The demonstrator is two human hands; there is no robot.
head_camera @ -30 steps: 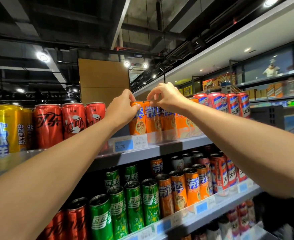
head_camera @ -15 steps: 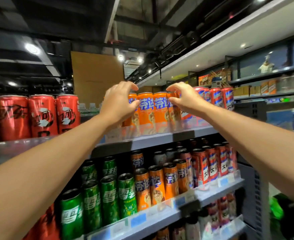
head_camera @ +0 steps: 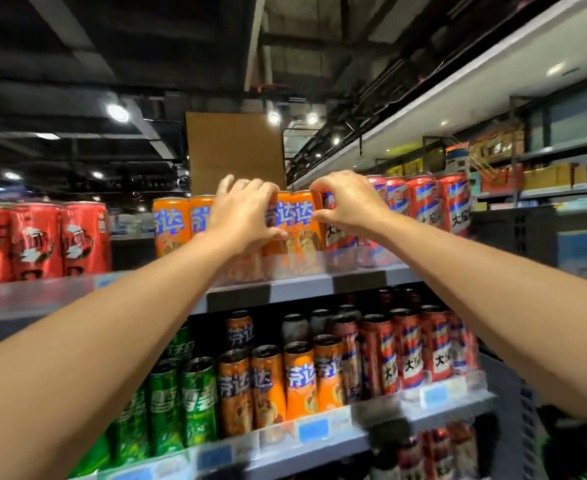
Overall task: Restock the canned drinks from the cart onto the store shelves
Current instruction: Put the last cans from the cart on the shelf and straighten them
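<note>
Orange cans [head_camera: 294,225] upright (both hands gripping)

top shelf [head_camera: 306,284]: red cans [head_camera: 39,237] | orange cans [head_camera: 171,225] | red-blue cans [head_camera: 437,202]

Overhead runs a dark open ceiling [head_camera: 139,46] crossed by black beams and ducts. Round spotlights [head_camera: 117,113] burn bright at left, and a pair more glow at centre beside a brown cardboard panel [head_camera: 235,150] standing upright. To the right a pale soffit [head_camera: 493,74] slants away with small recessed lights set in it. Under it, far shelving [head_camera: 562,192] carries yellow and orange boxes, blurred. The light is dim and warm.
</note>
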